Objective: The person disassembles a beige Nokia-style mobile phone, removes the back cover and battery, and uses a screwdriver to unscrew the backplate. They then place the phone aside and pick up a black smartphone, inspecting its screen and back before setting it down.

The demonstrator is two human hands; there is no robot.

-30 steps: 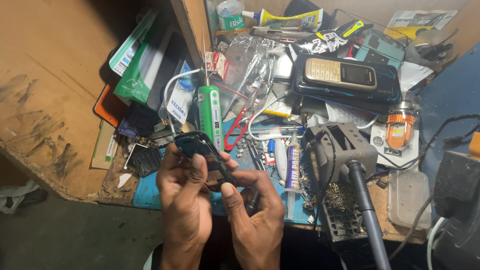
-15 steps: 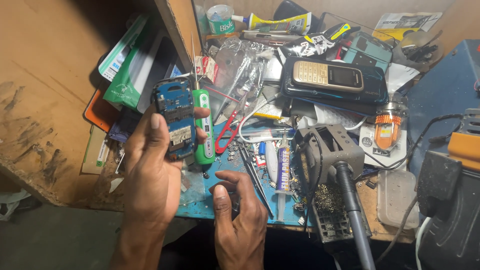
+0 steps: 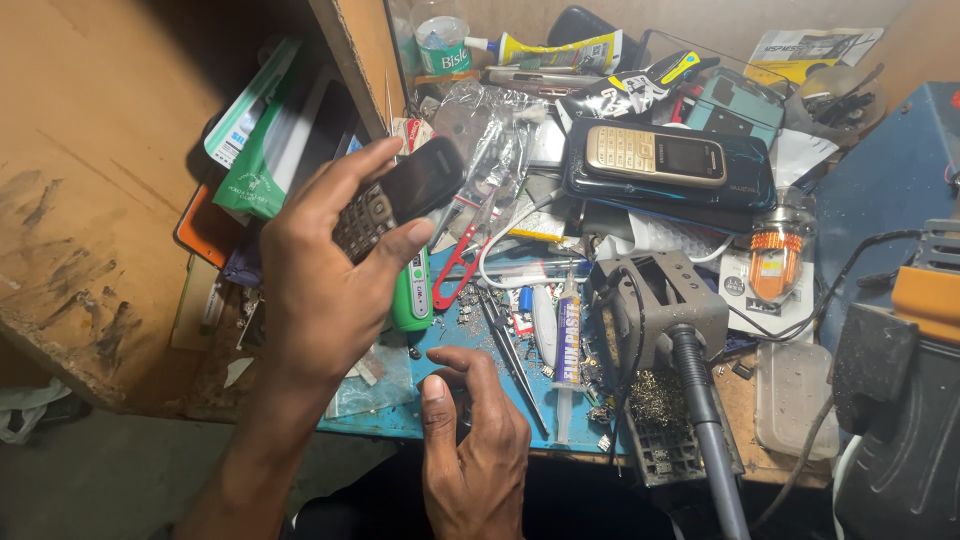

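A dark keypad phone (image 3: 395, 200) is clamped in the left hand (image 3: 325, 280), raised above the cluttered surface (image 3: 450, 410). The right hand (image 3: 480, 440) hovers empty, fingers apart, near tweezers (image 3: 515, 355). Inspection seems underway; a tool would probably be needed.

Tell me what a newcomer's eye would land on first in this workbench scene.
First, the left hand raised over the bench, gripping a dark keypad phone with its keys facing up. Below it, the right hand hovers empty, fingers curled, above the blue mat. Beyond them, a gold keypad phone lies on a black device near the back of the cluttered bench, with a grey soldering iron stand to the right of the hands.
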